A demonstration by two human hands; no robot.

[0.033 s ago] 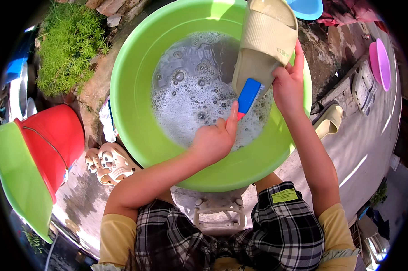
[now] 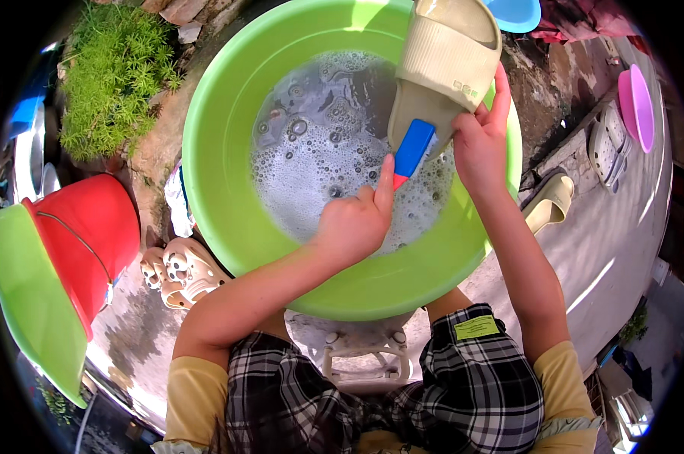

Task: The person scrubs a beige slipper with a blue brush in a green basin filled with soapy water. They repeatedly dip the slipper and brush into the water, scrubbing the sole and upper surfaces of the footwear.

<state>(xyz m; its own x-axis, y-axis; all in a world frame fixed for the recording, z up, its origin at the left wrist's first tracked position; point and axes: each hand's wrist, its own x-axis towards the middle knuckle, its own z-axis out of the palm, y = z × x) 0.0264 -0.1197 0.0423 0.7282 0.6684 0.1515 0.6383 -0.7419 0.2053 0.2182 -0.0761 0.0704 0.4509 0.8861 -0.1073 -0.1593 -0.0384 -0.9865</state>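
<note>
My left hand is closed around a scrub brush with a blue back, a red neck and pale bristles. The bristles rest against the bare sole end of a beige slide sandal, which my right hand grips by its right edge. The sandal is tilted over the far right part of a big green basin. Soapy water with foam and bubbles fills the basin's bottom. The sandal's far tip runs out of the picture.
A red bucket and a green tub lie at the left, beside beige clogs. To the right are the matching slide, a grey-white clog and a pink basin. A blue basin sits far right.
The brush has shifted slightly up and left along the sandal, with my left hand following it. The sandal and my right hand have barely moved.
</note>
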